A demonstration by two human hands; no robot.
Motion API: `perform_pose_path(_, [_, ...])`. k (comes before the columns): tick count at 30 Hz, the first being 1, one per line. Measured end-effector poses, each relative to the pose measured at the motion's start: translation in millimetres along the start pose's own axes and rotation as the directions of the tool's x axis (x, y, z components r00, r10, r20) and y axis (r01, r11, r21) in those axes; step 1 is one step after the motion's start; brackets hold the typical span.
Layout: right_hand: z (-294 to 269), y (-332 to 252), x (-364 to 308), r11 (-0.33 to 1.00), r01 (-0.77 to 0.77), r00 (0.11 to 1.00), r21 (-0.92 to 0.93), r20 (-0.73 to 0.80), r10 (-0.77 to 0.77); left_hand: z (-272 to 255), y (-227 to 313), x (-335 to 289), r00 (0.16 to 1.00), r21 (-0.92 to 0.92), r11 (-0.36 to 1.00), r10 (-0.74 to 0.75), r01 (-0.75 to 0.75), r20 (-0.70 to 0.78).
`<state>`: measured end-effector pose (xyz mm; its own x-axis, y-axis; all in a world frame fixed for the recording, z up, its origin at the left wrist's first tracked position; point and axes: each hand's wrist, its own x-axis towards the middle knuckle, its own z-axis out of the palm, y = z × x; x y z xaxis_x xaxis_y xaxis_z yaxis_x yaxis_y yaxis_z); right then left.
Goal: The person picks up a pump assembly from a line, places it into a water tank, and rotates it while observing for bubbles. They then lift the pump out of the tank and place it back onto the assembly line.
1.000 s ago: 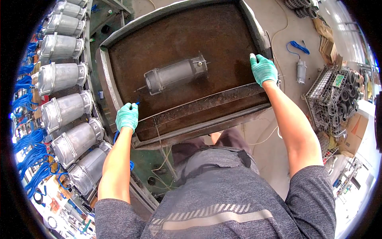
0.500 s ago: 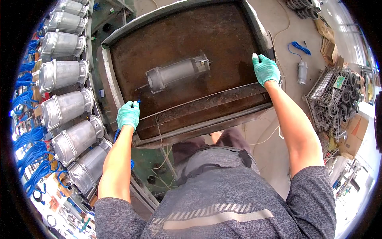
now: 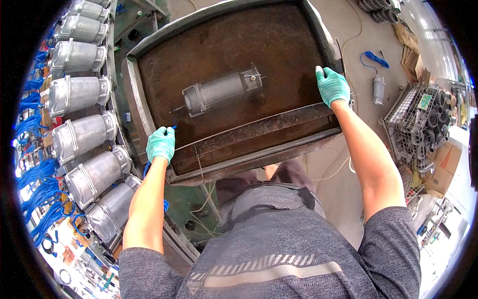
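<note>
A grey metal cylindrical pump (image 3: 221, 93) lies on its side, slightly tilted, in the brown-bottomed metal tank (image 3: 138, 92), apparently under water. Gloved in green, my left hand (image 3: 162, 144) is closed at the tank's near left corner. A blue cable (image 3: 174, 127) pokes out of its fingers toward the pump, and more blue cable runs below the wrist. My right hand (image 3: 333, 87), in a matching glove, is closed over the tank's right rim, thumb pointing inward; its fingers are partly hidden. Neither hand touches the pump.
A metal bar (image 3: 259, 122) spans the tank's near side. Along the left stands a row of similar metal housings (image 3: 79, 93) with blue cable coils (image 3: 37, 184). To the right are a small pump (image 3: 379, 90) on the floor, a wire basket (image 3: 406, 119) of dark parts and a cardboard box (image 3: 443, 167).
</note>
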<state>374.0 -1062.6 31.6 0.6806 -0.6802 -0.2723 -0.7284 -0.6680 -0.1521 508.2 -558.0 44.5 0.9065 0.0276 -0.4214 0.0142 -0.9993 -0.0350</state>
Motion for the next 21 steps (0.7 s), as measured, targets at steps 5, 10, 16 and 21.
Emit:
perform_pose_path(5, [-2,-1,-1,1.0,-0.005,1.0,0.019,-0.007,0.005,2,0,2,1.0,-0.003,1.0,-0.004,0.004,0.0])
perform_pose_path(10, [0,0,-1,1.0,-0.012,1.0,0.01,0.005,0.012,7,-3,2,0.997,-0.026,0.999,0.034,-0.036,-0.072])
perform_pose_path(16, [0,0,0,1.0,-0.004,1.0,0.004,-0.003,0.004,11,-8,3,0.994,-0.045,0.997,0.051,-0.056,-0.095])
perform_pose_path(21, [1,1,1,1.0,-0.006,1.0,0.001,-0.003,0.006,1,0,3,1.0,0.009,1.0,-0.001,0.001,0.023])
